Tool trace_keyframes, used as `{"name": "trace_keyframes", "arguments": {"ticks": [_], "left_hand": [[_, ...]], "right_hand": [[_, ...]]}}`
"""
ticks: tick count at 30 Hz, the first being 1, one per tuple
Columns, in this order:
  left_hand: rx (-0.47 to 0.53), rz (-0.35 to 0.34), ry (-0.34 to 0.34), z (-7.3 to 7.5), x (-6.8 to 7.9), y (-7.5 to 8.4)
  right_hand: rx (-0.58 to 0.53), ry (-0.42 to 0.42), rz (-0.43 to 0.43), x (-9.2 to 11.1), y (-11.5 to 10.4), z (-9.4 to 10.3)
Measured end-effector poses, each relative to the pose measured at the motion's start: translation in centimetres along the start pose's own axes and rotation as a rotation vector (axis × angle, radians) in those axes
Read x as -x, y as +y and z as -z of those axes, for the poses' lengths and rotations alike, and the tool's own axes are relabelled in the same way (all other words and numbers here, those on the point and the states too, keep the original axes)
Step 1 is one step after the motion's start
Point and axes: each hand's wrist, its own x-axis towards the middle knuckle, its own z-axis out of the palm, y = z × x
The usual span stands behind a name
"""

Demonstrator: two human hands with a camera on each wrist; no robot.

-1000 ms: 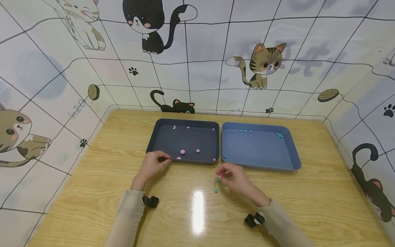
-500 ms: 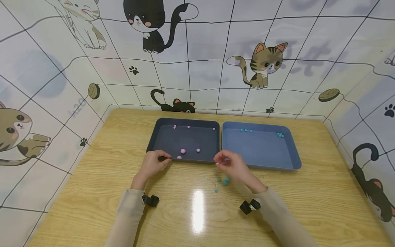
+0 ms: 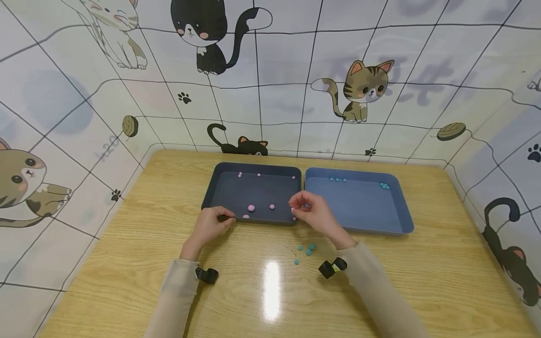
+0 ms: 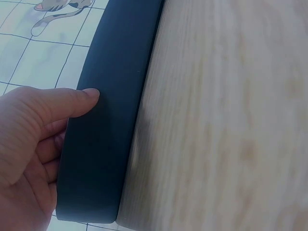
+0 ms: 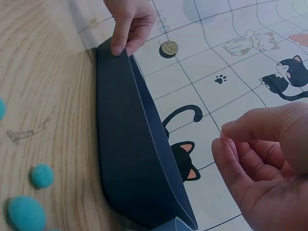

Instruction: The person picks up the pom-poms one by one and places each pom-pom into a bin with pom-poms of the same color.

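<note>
Left hand (image 3: 212,222) grips the dark tray (image 3: 262,192), right hand (image 3: 316,213) pinches a pink ball (image 3: 293,210) over its right end! Best released low.

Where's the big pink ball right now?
In the head view, the big pink ball lies inside the dark tray toward its near side, right of the left hand and left of a smaller pink ball.

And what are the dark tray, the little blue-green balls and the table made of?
Dark tray: probably matte plastic; its wall is thin, smooth and evenly coloured. Blue-green balls: maybe felt, matte; they look slightly fuzzy, but it's blurry. Table: wood or wood-look, shiny; grain and bright glare show.
</note>
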Motion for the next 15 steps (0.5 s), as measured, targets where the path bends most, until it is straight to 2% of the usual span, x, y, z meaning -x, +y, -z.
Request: {"name": "trace_keyframes", "arguments": {"ticks": [7,10,15], "left_hand": [[-0.006,-0.009,0.005,-0.1,0.0,-0.1],[-0.009,-0.020,0.012,-0.2,0.0,-0.1],[-0.005,-0.027,0.018,-0.1,0.1,0.0]], "right_hand": [[-0.062,0.022,-0.043,-1.3,0.5,-0.3],[-0.082,0.035,-0.072,-1.7,0.2,-0.4],[-0.119,0.049,-0.072,-2.2,-0.8,-0.5]]}}
